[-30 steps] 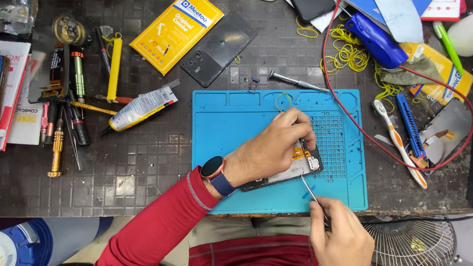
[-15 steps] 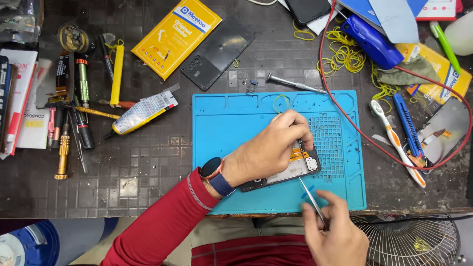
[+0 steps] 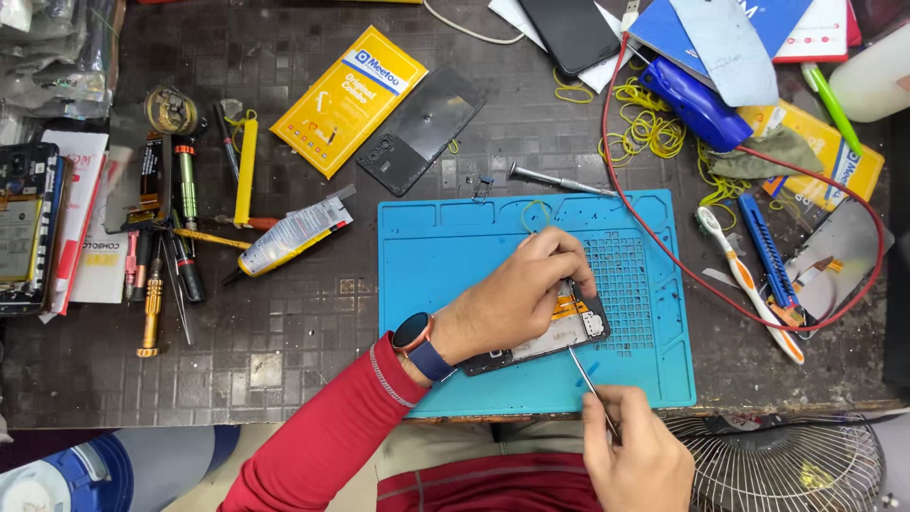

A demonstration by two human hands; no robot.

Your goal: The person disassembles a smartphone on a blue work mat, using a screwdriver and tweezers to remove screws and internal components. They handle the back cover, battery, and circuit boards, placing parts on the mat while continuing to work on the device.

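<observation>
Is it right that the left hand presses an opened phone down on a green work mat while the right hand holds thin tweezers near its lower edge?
Not quite: the work mat is blue, not green, as the head view shows. The rest holds: the left hand presses the opened phone down on it, and the right hand holds thin tweezers near its lower edge.

An opened phone [image 3: 559, 332] lay flat on a blue work mat [image 3: 455, 256], tilted so its upper end pointed up and to the right, toward the mat's gridded patch. Its back was off, exposing a dark frame, an orange flex strip and a small pale component near the upper corner. Much of its body was covered from above, leaving only the upper end and lower edge visible. Thin metal tweezers [image 3: 590, 384] angled up and left, their tip just beside the phone's lower edge.
</observation>
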